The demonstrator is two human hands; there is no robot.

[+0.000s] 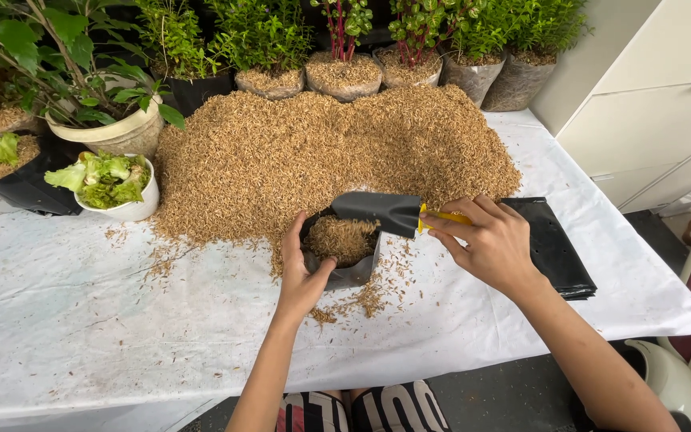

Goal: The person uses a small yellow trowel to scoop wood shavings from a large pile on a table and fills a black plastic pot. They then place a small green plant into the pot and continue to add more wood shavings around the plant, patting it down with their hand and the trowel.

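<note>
Your right hand [493, 244] is closed around the yellow handle [444, 217] of a small trowel [379, 211], and the tool lies almost level, its long axis running left to right across your view: the handle end points right into your palm, the dark blade points left and sits over the mouth of one black grow bag [344, 258]. Your left hand [301, 272] is clamped on that bag's near left rim, thumb on the near edge and fingers curled over the side, holding the mouth open. The bag stands upright on the white table cover [81, 312], just at the near foot of the single big heap of rice husks [313, 152], and it is already filled with husks close to the rim. Your two hands are apart, one on either side of the bag. To the right of your right hand lies one flat stack of empty black bags [557, 248], its long side running away from you. At the left edge you have one white pot of lettuce [113, 186] and one black bag with a lettuce seedling [5, 164]. Along the far edge stands a row of planted bags [344, 76]; I count at least five, though foliage hides the rest.
</note>
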